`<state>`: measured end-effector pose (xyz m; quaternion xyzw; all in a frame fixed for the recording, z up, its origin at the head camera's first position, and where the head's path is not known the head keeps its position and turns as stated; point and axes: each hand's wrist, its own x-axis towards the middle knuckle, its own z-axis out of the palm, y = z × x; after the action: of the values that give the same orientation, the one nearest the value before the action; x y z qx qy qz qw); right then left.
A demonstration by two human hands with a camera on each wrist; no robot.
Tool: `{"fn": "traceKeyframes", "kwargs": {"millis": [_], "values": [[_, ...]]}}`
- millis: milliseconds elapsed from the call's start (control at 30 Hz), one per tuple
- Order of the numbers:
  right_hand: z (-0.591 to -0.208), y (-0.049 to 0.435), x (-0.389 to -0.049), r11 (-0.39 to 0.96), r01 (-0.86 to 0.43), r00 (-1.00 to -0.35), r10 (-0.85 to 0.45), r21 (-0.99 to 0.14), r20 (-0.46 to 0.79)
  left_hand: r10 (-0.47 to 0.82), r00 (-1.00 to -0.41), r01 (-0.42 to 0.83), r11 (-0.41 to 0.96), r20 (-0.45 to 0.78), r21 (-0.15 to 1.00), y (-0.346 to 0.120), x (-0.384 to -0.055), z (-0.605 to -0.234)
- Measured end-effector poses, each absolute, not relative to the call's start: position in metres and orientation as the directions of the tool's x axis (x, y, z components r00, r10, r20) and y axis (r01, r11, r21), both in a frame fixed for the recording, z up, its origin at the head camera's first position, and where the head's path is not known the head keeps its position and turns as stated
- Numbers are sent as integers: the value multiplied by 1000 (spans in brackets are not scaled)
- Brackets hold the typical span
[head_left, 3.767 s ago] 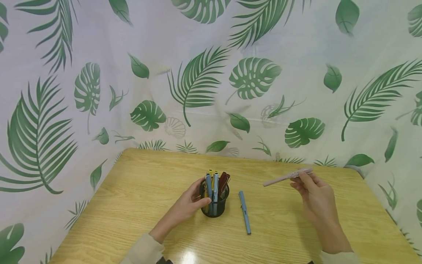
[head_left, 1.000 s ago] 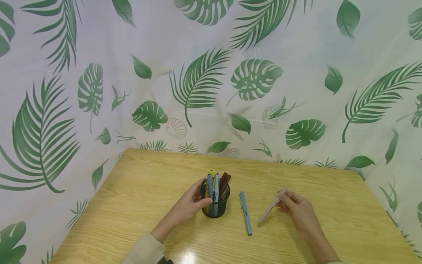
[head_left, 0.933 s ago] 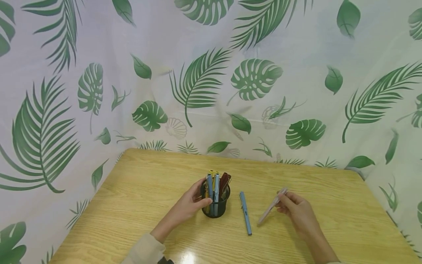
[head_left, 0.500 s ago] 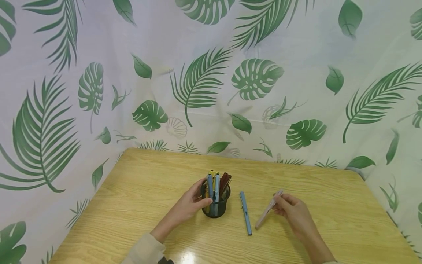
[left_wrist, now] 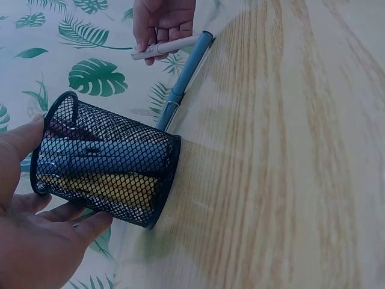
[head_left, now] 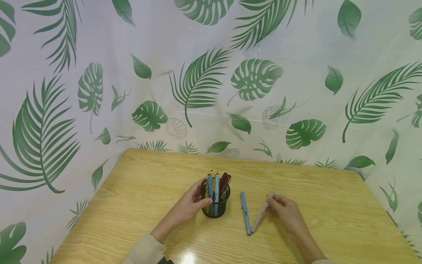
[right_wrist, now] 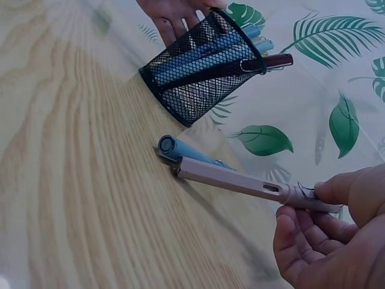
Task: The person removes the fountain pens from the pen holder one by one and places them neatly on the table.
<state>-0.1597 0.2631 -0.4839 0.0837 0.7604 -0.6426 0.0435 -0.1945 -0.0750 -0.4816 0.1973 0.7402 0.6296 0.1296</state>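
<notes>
My left hand [head_left: 188, 205] grips the black mesh pen holder [head_left: 222, 208], thumb at the near side and fingers round the back. Several pens stand in it: blue and light blue pens [head_left: 216, 187], yellow ones behind them and a dark red pen [head_left: 224, 179] leaning right. A blue pen [head_left: 245, 214] lies on the table to the holder's right. My right hand [head_left: 287, 214] pinches a pale pink pen [right_wrist: 240, 185] near its clip, between thumb and fingers. The pink pen slants down leftward, its lower tip right at the blue pen's near end.
The wooden table [head_left: 138, 183] has a light glare near its front edge. Behind and at both sides hangs a white cloth [head_left: 211, 124] printed with green leaves.
My right hand has carried the pink pen left and towards me, turning it from nearly level to a downward slant, up to the blue pen. My left hand and the holder stay put.
</notes>
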Motion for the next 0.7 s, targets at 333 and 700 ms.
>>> {"fn": "traceKeyframes", "kwargs": {"millis": [333, 700], "values": [[-486, 251, -162, 174, 200, -978, 90, -964, -186, 452, -890, 142, 134, 67, 981, -75, -194, -482], [-497, 237, -174, 270, 182, -977, 156, -945, -143, 442, -895, 144, 154, 62, 978, -74, -195, -483]]}}
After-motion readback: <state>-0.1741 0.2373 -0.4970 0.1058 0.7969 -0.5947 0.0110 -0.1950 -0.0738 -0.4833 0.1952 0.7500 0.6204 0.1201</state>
